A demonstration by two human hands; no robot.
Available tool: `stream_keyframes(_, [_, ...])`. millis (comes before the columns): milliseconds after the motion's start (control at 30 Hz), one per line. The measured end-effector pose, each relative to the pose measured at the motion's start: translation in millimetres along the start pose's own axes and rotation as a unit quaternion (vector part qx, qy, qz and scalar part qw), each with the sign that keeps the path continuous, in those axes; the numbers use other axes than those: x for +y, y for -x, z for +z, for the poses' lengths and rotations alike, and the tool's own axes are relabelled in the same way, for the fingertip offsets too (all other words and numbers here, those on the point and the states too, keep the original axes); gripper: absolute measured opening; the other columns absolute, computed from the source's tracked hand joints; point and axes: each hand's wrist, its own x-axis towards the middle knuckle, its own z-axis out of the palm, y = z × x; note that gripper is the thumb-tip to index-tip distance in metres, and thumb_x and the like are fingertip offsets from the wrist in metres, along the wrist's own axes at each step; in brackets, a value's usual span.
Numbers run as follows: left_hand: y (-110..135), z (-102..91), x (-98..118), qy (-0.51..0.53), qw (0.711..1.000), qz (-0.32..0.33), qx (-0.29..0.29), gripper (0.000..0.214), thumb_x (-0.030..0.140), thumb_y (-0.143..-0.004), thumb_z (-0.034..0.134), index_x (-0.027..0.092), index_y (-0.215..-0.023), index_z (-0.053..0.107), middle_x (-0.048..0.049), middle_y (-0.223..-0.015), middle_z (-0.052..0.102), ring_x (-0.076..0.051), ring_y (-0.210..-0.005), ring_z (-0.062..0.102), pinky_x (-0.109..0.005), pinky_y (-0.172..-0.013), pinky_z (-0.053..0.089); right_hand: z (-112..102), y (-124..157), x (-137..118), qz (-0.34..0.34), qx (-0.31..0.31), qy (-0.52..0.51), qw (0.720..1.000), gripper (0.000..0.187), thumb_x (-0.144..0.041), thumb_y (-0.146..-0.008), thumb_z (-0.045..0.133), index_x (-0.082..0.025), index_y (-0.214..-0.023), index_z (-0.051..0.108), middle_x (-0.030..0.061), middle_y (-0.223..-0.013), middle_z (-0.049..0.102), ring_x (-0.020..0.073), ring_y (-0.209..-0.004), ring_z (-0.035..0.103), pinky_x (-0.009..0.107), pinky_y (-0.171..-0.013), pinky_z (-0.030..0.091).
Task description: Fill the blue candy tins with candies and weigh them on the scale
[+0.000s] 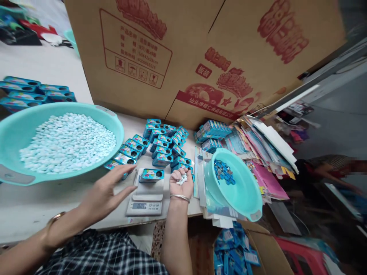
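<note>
My left hand (106,191) hovers left of the digital scale (145,208), fingers and thumb apart, with nothing in it. On the scale's plate stands a small blue tin (151,175) with a dark round hole in its top. Right beside the tin, my right hand (176,187) is palm up, fingers curled round several small white candies (181,179). To the left, a large turquoise basin (119,131) holds a heap of the same pale candies (69,145). Behind the scale, several blue tins (162,151) stand in rows, holes upward.
A turquoise bowl (243,191) with blue round caps (223,172) sits at right on papers. Big cardboard cartons (183,57) wall off the back. More tins (37,93) stand at far left. Below the table's edge, an open box (266,244) holds blue packs. Another person (329,168) is at far right.
</note>
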Motion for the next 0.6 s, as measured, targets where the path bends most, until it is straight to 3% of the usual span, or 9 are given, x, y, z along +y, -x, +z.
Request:
stream_keyframes(133, [-29.9,42.7,-1.2,-0.038,0.993,0.070,-0.085,0.067,0.028,-0.087,0.059,0.021,-0.147,0.030,-0.0144,-0.146,0.045,-0.029,-0.135,0.043,-0.048,-0.110,0.041,2.8,-2.9,5.5,-0.008,0.024,0.024,0.999,0.020,-0.031,-0.083,0.060,-0.021,-0.071,0.048,-0.0085,-0.058,0.044,0.0064,-0.049,0.043,0.020,-0.050,0.044])
stream_keyframes(267, [-45.7,66.2,-4.3,-0.061,0.990,0.031,-0.123,0.052,0.010,-0.077,0.055,0.017,-0.128,0.048,-0.0130,-0.125,0.057,-0.028,-0.114,0.056,-0.044,-0.093,0.051,-0.1,-1.5,9.9,-0.025,0.124,0.004,0.992,0.019,-0.031,-0.084,0.059,-0.022,-0.069,0.051,-0.0056,-0.061,0.057,0.0105,-0.058,0.058,0.030,-0.065,0.056])
stream_keyframes(367, [-50.2,64.0,1.6,-0.051,0.992,0.049,-0.101,0.046,0.002,-0.073,0.048,0.019,-0.115,0.053,-0.0084,-0.110,0.058,-0.023,-0.101,0.059,-0.036,-0.083,0.052,-4.5,0.9,16.8,-0.026,0.191,-0.027,0.981,0.020,-0.033,-0.084,0.060,-0.022,-0.069,0.054,-0.0018,-0.069,0.067,0.0145,-0.071,0.068,0.039,-0.076,0.058])
stream_keyframes(467, [-59.9,53.3,20.0,-0.101,0.980,0.164,-0.048,0.045,0.000,-0.078,0.045,0.021,-0.115,0.056,-0.0080,-0.109,0.059,-0.023,-0.101,0.055,-0.037,-0.086,0.047,-5.9,0.6,28.0,-0.013,0.209,-0.046,0.977,0.021,-0.036,-0.084,0.061,-0.022,-0.069,0.054,0.0009,-0.076,0.072,0.0170,-0.080,0.071,0.041,-0.079,0.058])
stream_keyframes(533, [-70.5,47.5,36.1,-0.165,0.952,0.250,-0.061,0.038,0.002,-0.085,0.042,0.021,-0.112,0.059,-0.0081,-0.104,0.061,-0.023,-0.098,0.055,-0.037,-0.084,0.044,-5.2,-1.3,36.0,0.016,0.208,-0.052,0.977,0.022,-0.036,-0.084,0.060,-0.022,-0.069,0.053,0.0016,-0.078,0.072,0.0165,-0.081,0.071,0.039,-0.080,0.058])
stream_keyframes(600, [-81.2,45.0,51.4,-0.226,0.915,0.313,-0.119,0.030,0.006,-0.089,0.043,0.019,-0.107,0.063,-0.0092,-0.102,0.062,-0.024,-0.096,0.055,-0.038,-0.083,0.043,-4.9,-3.3,43.1,0.043,0.171,-0.036,0.984,0.021,-0.037,-0.084,0.059,-0.022,-0.070,0.054,0.0015,-0.078,0.071,0.0152,-0.081,0.070,0.036,-0.082,0.058])
